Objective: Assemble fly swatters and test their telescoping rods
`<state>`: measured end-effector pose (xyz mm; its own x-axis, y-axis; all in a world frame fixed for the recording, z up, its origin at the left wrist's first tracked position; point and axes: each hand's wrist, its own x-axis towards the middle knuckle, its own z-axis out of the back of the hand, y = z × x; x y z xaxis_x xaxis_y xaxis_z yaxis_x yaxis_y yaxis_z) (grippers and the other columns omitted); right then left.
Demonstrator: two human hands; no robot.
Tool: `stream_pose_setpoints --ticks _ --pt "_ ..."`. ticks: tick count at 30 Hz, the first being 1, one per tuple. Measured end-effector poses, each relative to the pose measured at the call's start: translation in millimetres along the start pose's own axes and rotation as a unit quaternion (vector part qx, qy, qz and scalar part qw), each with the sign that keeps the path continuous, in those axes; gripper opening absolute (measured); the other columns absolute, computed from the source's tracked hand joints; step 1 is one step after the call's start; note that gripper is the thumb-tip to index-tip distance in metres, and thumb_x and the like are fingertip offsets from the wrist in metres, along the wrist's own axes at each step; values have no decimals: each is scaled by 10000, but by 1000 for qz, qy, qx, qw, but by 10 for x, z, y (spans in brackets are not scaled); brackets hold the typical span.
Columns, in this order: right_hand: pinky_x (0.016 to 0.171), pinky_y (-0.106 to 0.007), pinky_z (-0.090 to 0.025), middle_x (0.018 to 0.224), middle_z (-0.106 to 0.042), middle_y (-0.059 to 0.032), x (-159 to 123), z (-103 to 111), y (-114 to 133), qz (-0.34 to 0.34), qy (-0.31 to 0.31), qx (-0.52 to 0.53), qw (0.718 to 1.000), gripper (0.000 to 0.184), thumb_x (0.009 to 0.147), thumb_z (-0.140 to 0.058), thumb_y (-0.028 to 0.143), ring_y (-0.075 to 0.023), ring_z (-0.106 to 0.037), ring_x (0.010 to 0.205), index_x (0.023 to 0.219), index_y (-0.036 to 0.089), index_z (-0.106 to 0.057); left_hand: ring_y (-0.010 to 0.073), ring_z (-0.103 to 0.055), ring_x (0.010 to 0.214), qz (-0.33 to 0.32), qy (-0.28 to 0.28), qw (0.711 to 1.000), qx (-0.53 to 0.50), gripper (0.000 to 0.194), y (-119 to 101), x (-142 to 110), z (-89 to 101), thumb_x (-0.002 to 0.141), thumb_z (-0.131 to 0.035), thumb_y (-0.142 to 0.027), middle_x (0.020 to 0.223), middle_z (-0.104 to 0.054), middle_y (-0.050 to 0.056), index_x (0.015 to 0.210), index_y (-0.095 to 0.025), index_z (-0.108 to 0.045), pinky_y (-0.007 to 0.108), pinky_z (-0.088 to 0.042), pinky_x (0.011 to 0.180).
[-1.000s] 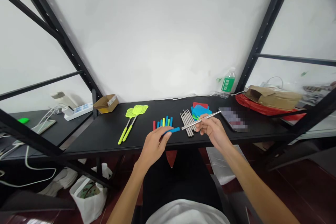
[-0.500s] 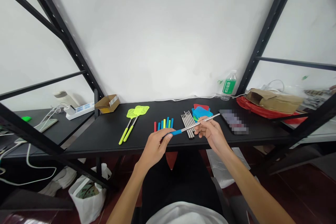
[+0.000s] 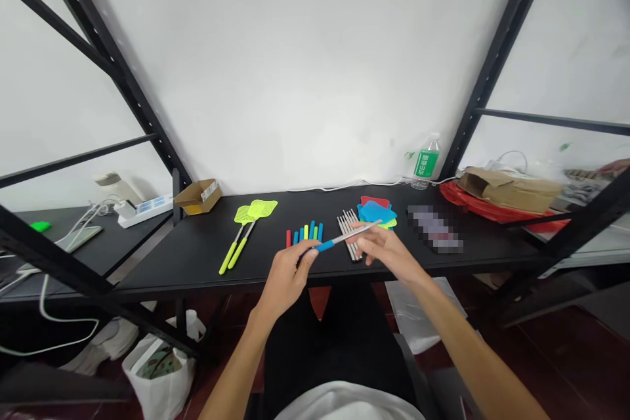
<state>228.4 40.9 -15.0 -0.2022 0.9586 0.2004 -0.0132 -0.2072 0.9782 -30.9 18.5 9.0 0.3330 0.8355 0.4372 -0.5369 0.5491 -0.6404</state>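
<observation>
Well left of the rod pile [image 3: 346, 223], two yellow swatters [image 3: 239, 253] are laid out; nearer it, loose handles [image 3: 306, 232] are lined up. Just left of the pile, a blue handle [image 3: 325, 246] is gripped by the left hand [image 3: 288, 272]. A rod [image 3: 343, 237], pinched by the right hand [image 3: 388, 252], seems to be at the fitting step: a straight, firm push is called for. Right of the pile, heads [image 3: 378, 211] are stacked.

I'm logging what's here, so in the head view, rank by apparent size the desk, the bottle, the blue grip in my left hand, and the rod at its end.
1. Desk
2. Bottle
3. Rod
4. Grip, judged by its visible part; the left hand hides the rest.
</observation>
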Motion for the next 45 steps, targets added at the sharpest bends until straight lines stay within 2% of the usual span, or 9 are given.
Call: stream_pose_setpoints --ticks 2,5,11,16,21,24,28,33,45 --pt "677 -336 -562 1141 -741 -125 141 294 -126 20 -102 -83 991 532 841 -681 565 -260 -697 946 1235 208 -672 139 -486 603 16 -20 1000 13 379 56 3 75 1027 -440 -423 735 -634 0 1173 -194 -704 242 -349 597" --pt "949 -444 -514 1200 -718 -169 431 764 -324 11 -252 -258 933 612 837 -636 610 -323 -672 1116 1258 167 -661 130 -435 580 31 -35 999 15 401 121 -3 161 1021 -443 -444 738 -620 0 1186 -185 -701 244 -337 580" --pt "1050 -500 -420 1440 -548 -252 868 1137 -531 -135 -140 -435 879 1149 701 -713 719 -410 -543 1312 1587 129 -281 128 -424 594 29 -40 999 14 422 121 -17 227 1025 -434 -447 722 -589 -4 1225 -178 -690 246 -342 595" --pt "970 -475 -461 1364 -574 -282 852 1050 -581 -109 -195 -474 852 1049 670 -783 618 -416 -572 1251 1507 108 -410 128 -432 586 26 -46 998 17 414 117 -22 235 1024 -433 -437 708 -588 -8 1215 -179 -695 242 -341 581" --pt "844 -447 -502 935 -721 -146 614 1096 -518 -5 -307 -380 872 403 801 -670 485 -336 -668 944 1040 162 -680 128 -465 586 24 -47 998 18 415 136 -12 227 1021 -430 -439 776 -656 13 1197 -182 -705 243 -359 582" --pt "628 -371 -515 699 -623 -38 382 1081 -366 20 -342 -147 928 388 763 -699 574 -227 -590 661 854 200 -649 133 -488 597 27 -40 999 6 424 143 -6 211 1021 -427 -449 799 -673 25 1196 -180 -705 240 -350 561" --pt "487 -262 -425 608 -489 42 102 909 -28 1 -266 101 959 379 675 -851 490 -112 -440 520 755 200 -621 136 -486 600 21 -33 999 3 410 150 -2 168 1023 -436 -438 772 -665 20 1186 -181 -711 239 -356 573" --pt "468 -240 -408 692 -549 15 -18 666 280 32 -224 105 968 321 726 -841 459 -107 -456 572 801 188 -686 134 -486 597 15 -23 1000 13 389 137 2 119 1023 -447 -430 743 -648 5 1163 -185 -715 238 -358 586" --pt "475 -255 -396 683 -544 7 -69 596 374 40 -208 75 975 294 756 -808 457 -129 -454 583 790 199 -673 155 -539 623 5 -26 999 18 393 96 -7 185 1022 -443 -428 795 -692 30 1178 -194 -718 246 -374 591"
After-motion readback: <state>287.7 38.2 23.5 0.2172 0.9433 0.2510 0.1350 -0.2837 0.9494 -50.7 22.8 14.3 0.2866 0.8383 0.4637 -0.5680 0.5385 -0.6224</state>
